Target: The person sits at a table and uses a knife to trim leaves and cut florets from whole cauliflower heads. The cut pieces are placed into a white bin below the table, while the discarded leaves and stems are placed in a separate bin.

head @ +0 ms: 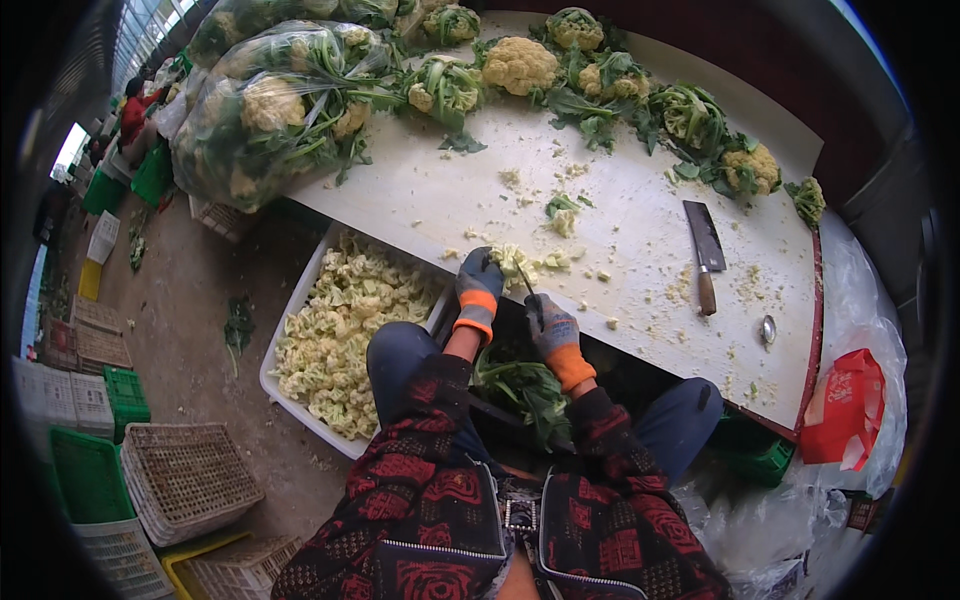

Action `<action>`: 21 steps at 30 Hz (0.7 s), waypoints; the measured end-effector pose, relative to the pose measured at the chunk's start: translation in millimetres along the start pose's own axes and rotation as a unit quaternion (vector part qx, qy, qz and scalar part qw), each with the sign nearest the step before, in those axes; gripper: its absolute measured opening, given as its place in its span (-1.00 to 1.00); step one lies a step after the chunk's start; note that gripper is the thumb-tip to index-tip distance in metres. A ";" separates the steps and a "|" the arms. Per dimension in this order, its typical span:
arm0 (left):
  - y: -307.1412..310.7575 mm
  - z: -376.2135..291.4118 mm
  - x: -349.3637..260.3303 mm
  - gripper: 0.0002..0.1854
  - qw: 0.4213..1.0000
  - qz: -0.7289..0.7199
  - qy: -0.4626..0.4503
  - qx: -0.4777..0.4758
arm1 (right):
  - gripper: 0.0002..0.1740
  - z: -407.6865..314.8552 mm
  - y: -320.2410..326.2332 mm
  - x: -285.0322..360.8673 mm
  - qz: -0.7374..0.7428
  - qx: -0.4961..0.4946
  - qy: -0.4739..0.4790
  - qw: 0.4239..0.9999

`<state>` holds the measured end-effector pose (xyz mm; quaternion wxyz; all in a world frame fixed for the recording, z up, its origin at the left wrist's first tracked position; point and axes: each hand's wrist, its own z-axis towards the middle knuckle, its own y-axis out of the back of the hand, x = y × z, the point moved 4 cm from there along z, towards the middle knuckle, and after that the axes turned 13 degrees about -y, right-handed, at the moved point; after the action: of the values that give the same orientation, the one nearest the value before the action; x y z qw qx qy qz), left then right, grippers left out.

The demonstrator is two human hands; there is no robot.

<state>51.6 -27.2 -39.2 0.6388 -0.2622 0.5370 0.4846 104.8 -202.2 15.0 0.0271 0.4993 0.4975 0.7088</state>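
Note:
My left hand (478, 285), in a grey glove with an orange cuff, holds a pale cauliflower piece (513, 264) at the table's near edge. My right hand (551, 330), gloved alike, grips a small knife (526, 280) whose dark blade touches or lies against that piece. Most of the knife's handle is hidden in the glove. Just beyond lies a leafy cauliflower piece (562, 217), with cut bits (556, 260) beside the hands. Left of my knees a white crate (271, 381) holds a heap of cut cauliflower florets (337, 337). Green leaves (525, 390) lie below the table edge between my legs.
A cleaver (703, 236) and a metal spoon (768, 330) lie on the white table (652, 345) at right. Whole cauliflowers (520, 65) line its far side, near bagged cauliflowers (271, 105). Stacked baskets (187, 472) stand on the floor at left. A person (136, 120) is in the background.

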 end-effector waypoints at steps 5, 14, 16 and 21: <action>0.3 -6.1 -30.7 -0.70 0.998 0.056 -0.009 -0.003 | -0.76 -7.3 -5.7 -3.8 0.026 -0.027 -0.007 0.999; -6.9 -8.9 -18.3 -0.65 0.993 0.114 0.017 -0.011 | -0.68 20.9 -37.1 -14.7 -0.012 0.023 -0.035 0.999; -0.7 -3.8 -34.2 -0.62 0.995 0.078 0.049 0.036 | -0.67 25.6 -37.8 -29.2 0.045 0.014 0.001 0.999; -3.7 12.3 6.0 -0.72 0.997 0.073 -0.018 0.015 | -0.69 22.7 27.2 -21.9 0.420 0.188 -0.272 0.845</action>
<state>59.9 -16.1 -42.0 0.6151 -0.2038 0.5505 0.5263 144.8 -212.2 20.1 -0.2336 0.8286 0.3368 0.3813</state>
